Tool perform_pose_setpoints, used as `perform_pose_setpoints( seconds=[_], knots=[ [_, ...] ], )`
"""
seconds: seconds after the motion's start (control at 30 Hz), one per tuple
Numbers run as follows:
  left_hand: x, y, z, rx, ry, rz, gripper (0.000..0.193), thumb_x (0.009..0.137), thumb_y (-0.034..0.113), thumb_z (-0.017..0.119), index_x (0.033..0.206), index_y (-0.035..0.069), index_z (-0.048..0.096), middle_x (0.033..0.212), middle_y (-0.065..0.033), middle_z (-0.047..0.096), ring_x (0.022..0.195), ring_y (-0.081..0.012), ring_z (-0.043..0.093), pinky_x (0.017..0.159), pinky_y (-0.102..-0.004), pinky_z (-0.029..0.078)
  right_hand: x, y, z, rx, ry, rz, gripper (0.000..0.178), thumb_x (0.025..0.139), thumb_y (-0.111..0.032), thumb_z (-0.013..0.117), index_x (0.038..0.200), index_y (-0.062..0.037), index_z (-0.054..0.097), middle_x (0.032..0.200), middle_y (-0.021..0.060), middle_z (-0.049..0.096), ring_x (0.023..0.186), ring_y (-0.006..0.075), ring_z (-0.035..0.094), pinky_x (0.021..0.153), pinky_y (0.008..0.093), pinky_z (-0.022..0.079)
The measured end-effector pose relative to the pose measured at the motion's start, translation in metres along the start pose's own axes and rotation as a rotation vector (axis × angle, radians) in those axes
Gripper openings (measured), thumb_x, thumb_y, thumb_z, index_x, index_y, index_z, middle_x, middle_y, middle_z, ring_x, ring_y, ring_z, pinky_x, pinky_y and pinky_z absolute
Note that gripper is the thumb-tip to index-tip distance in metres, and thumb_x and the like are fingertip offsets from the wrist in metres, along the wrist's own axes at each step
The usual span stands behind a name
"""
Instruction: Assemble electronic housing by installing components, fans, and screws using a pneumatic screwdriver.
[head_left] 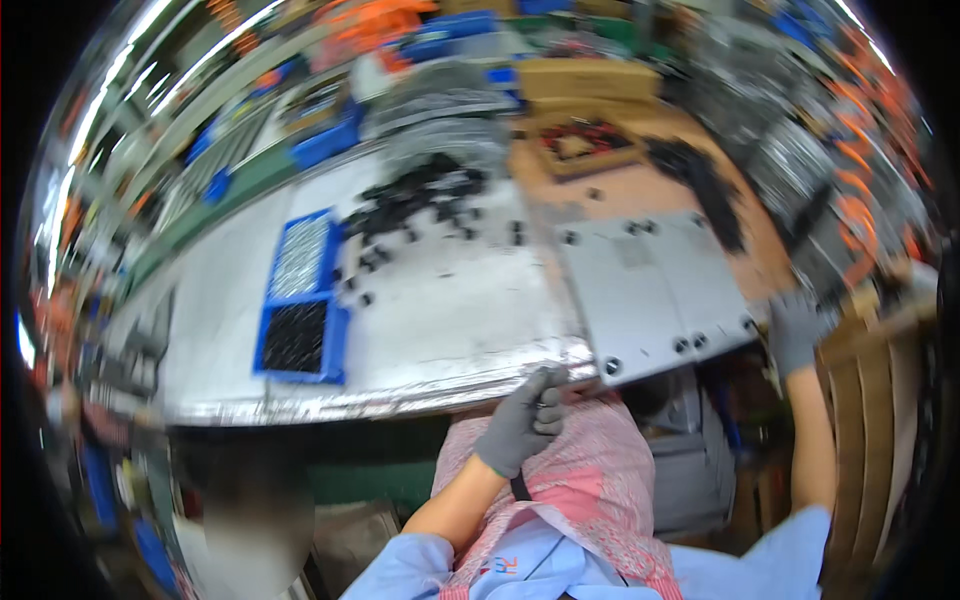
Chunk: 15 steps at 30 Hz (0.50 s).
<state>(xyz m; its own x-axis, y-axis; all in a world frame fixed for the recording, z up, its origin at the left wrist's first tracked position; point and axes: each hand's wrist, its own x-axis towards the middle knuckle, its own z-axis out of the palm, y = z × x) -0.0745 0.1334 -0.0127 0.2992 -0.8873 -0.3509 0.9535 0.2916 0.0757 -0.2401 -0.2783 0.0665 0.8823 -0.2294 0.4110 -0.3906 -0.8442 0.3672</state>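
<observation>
My left hand, in a grey glove, is curled closed just off the table's front edge, in front of the apron. Whatever its fingers may enclose is hidden. My right hand, also gloved in grey, is at the right end of two flat grey panels lying side by side. Motion blur smears its fingers, so its grip cannot be made out. Small round black parts sit near the panels' corners. A loose pile of small black pieces spreads over the table to the left.
A blue two-part bin holds silvery small parts and black screws or similar pieces. Farther back are a cardboard box with red and black items, clear plastic bags and a black bundle. An orange coiled hose hangs at right, above cardboard.
</observation>
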Motion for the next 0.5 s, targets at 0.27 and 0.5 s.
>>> perform_pose_setpoints(
  seconds=[0.27,0.5],
  knots=[
    [-0.039,0.099,0.019,-0.255,0.118,0.594,0.024,0.097,0.022,0.052,0.099,-0.002,0.057,0.081,-0.0034,0.057,0.076,-0.0134,0.058,0.072,-0.0258,0.051,-0.034,-0.107,0.047,0.249,-0.004,0.158,0.043,0.094,-0.029,0.036,0.125,-0.0054,0.054,0.131,0.0150,0.050,0.127,0.0329,0.041,0.110,0.0480,0.026],
    [-0.104,0.294,-0.043,0.749,0.183,1.320,0.032,0.097,0.026,0.043,0.113,-0.001,0.050,0.109,-0.0121,0.056,0.102,-0.0242,0.053,0.092,-0.0438,0.043,-0.034,-0.138,0.085,0.457,0.400,0.410,0.041,0.097,-0.026,0.032,0.115,-0.0010,0.060,0.122,0.0138,0.059,0.121,0.0319,0.049,0.108,0.0461,0.028]
  ],
)
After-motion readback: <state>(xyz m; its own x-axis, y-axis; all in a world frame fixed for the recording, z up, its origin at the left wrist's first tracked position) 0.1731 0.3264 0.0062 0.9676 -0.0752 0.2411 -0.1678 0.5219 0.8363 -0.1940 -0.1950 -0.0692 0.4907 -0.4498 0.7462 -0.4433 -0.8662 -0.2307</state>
